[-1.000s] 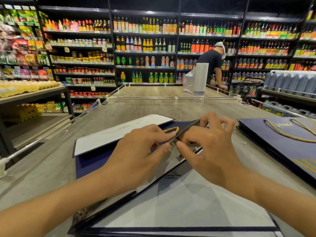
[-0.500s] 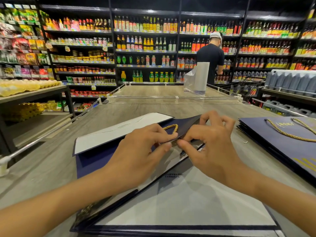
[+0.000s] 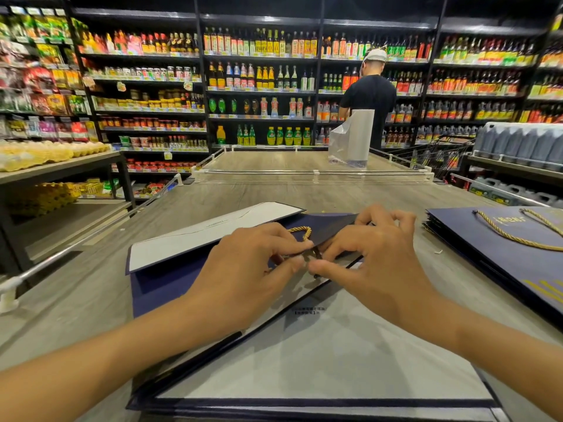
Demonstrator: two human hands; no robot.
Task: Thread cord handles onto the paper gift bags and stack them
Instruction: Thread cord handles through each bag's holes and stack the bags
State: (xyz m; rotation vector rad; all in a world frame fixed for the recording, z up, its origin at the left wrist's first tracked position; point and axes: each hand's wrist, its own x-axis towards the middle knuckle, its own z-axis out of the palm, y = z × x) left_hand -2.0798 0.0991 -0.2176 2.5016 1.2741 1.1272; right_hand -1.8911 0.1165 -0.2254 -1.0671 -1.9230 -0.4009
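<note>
Head cam only, so one angle to go on. Navy paper gift bag (image 3: 170,287) lies flat on the wooden worktop (image 3: 76,300) right in front of the person, with its top flap folded open and the white inside showing. Both hands meet at the bag's top edge. The left hand (image 3: 243,269) has thumb and forefinger curled in a pinch on the gold cord (image 3: 300,231), with a small loop poking out past the fingertips. The right hand (image 3: 374,263) is curled too, pinching right up against it, by the look of it on the same cord where it meets the paper. A stack (image 3: 502,254) of bags with handles already on sits off to the right, apart from this one. My guess on handling: the cord is soft and floppy, so grip it close to the tip to feed it through. The bag is light, stiffish card that creases easily, so hold it by the folded rim beside the hole, not by the thin panel
</note>
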